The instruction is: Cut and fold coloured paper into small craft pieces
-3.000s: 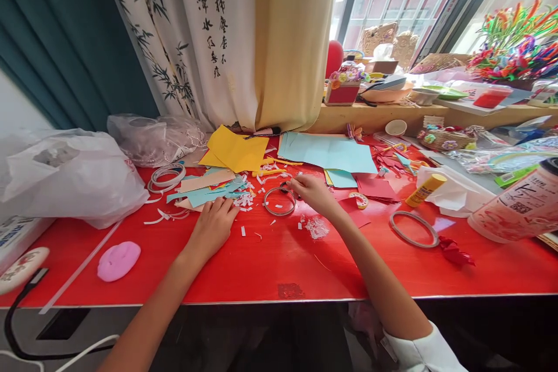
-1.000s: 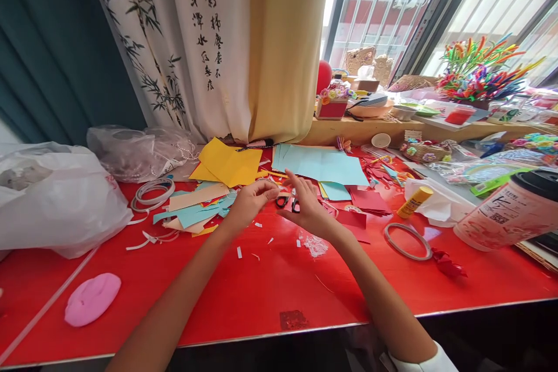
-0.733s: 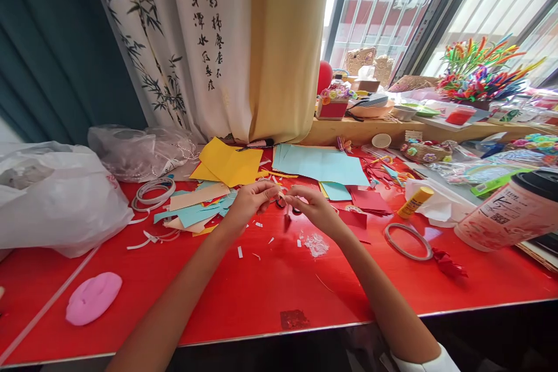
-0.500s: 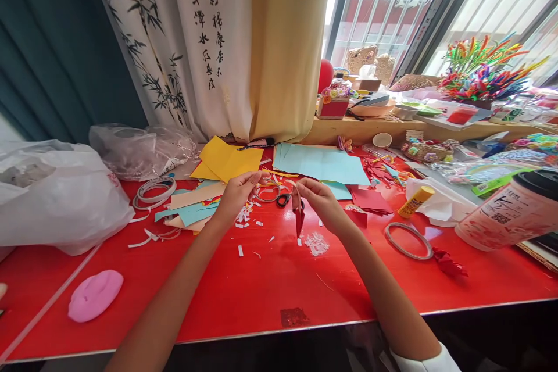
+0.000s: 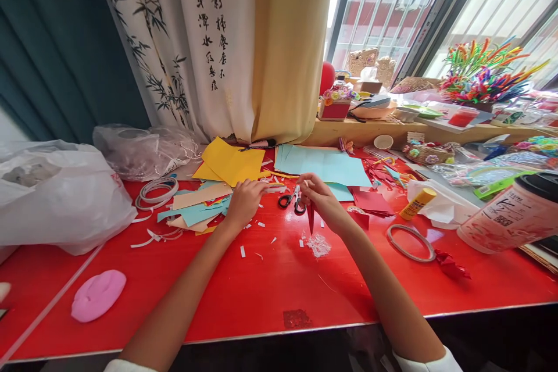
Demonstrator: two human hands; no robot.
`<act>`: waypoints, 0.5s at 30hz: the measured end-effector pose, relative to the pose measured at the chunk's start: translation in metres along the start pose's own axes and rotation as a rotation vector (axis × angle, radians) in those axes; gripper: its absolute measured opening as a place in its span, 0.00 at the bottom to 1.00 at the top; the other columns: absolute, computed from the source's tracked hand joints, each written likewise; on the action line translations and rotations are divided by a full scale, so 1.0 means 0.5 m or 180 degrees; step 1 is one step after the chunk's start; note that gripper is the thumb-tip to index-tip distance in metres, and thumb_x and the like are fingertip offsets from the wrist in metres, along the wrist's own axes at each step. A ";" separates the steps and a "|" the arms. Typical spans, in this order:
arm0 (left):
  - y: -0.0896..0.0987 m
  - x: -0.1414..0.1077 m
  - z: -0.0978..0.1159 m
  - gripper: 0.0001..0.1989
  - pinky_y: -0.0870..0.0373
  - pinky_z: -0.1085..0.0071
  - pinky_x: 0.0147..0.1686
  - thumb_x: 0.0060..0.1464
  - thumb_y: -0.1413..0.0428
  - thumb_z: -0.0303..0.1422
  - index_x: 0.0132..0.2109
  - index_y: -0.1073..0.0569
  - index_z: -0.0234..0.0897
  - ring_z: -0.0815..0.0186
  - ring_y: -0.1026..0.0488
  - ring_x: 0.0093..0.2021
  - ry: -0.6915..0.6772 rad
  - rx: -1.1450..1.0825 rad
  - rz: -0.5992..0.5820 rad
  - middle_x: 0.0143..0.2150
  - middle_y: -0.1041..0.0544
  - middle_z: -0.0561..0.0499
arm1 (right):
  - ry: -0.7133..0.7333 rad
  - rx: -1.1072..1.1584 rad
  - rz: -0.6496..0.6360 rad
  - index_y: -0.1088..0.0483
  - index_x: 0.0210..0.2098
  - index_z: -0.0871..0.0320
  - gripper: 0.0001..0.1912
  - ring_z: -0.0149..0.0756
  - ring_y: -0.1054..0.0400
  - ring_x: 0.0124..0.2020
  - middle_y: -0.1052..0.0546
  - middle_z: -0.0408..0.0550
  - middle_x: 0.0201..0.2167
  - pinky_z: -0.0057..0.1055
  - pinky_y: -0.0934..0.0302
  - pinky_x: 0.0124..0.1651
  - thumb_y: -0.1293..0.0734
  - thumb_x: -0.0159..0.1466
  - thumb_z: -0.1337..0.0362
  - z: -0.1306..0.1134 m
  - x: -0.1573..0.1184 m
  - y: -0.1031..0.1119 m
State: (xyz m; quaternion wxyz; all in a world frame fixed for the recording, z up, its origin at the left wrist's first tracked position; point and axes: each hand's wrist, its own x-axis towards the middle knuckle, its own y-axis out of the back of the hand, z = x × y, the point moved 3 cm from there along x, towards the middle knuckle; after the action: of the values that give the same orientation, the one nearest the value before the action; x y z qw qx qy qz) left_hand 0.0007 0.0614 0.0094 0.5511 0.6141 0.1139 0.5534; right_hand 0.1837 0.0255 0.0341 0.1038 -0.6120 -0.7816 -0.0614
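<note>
My left hand [image 5: 244,203] is closed over the table, its fingertips gripping a pale roll of tape [image 5: 276,189] that shows nearly edge-on. To its right, my right hand [image 5: 317,197] pinches a small folded piece of red paper [image 5: 311,220], which hangs point-down below the fingers. Between the hands, black-handled scissors [image 5: 285,201] lie on the red table [image 5: 261,296], blades pointing away from me. Just under the red paper sits a crumpled heap of whitish scraps [image 5: 319,246].
Yellow sheets [image 5: 233,161], light blue sheets [image 5: 322,164] and red squares [image 5: 372,200] lie at the back. A glue stick [image 5: 417,203], a tape ring [image 5: 410,242] and a large cup [image 5: 508,215] stand right. Pink clay [image 5: 98,295] and a plastic bag [image 5: 65,197] are left.
The tape roll has turned from a visible ring to nearly edge-on in my left hand. My right hand has shifted slightly right with the red paper, uncovering more of the scissors.
</note>
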 end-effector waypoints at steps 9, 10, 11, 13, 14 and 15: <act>0.029 0.011 0.000 0.16 0.35 0.71 0.39 0.48 0.46 0.43 0.38 0.29 0.35 0.65 0.28 0.37 0.1229 -0.3186 0.0431 0.35 0.23 0.48 | 0.0012 -0.0670 0.0646 0.32 0.43 0.57 0.20 0.26 0.44 0.24 0.39 0.39 0.23 0.26 0.46 0.29 0.34 0.54 0.53 0.010 0.012 0.028; 0.027 0.011 0.004 0.17 0.35 0.70 0.39 0.48 0.45 0.44 0.38 0.29 0.34 0.66 0.29 0.35 0.1246 -0.3353 0.0398 0.33 0.23 0.48 | -0.0021 -0.0578 0.0613 0.32 0.43 0.57 0.20 0.26 0.44 0.24 0.36 0.40 0.25 0.26 0.46 0.28 0.34 0.54 0.53 0.012 0.013 0.028; 0.025 0.010 0.008 0.18 0.35 0.70 0.38 0.47 0.45 0.44 0.38 0.29 0.33 0.66 0.29 0.33 0.1265 -0.3488 0.0362 0.32 0.23 0.48 | -0.0058 -0.0446 0.0566 0.32 0.43 0.57 0.21 0.25 0.44 0.23 0.33 0.42 0.27 0.26 0.46 0.27 0.34 0.54 0.52 0.014 0.014 0.027; 0.023 0.008 0.017 0.19 0.35 0.70 0.37 0.46 0.44 0.45 0.37 0.29 0.32 0.68 0.30 0.30 0.1339 -0.3718 0.0308 0.31 0.23 0.48 | -0.0115 -0.0122 0.0420 0.33 0.44 0.57 0.20 0.23 0.47 0.20 0.29 0.45 0.33 0.26 0.47 0.25 0.37 0.56 0.52 0.013 0.012 0.022; 0.022 0.007 0.022 0.19 0.35 0.70 0.36 0.45 0.44 0.45 0.37 0.30 0.32 0.69 0.30 0.30 0.1387 -0.3814 0.0268 0.31 0.23 0.48 | -0.0122 0.0038 0.0332 0.33 0.44 0.57 0.20 0.22 0.49 0.19 0.28 0.47 0.35 0.26 0.48 0.24 0.37 0.57 0.52 0.011 0.011 0.019; 0.021 0.006 0.027 0.19 0.35 0.71 0.36 0.45 0.44 0.45 0.37 0.30 0.32 0.69 0.31 0.30 0.1427 -0.3895 0.0223 0.30 0.24 0.48 | -0.0124 0.0173 0.0244 0.33 0.44 0.57 0.19 0.21 0.50 0.18 0.27 0.47 0.36 0.25 0.49 0.23 0.38 0.58 0.52 0.008 0.009 0.016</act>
State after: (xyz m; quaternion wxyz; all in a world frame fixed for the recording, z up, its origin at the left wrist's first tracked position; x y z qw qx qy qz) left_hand 0.0075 0.0523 0.0226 0.7457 0.0626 -0.1297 0.6506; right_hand 0.1902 0.0326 0.0313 0.1075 -0.6395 -0.7609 -0.0242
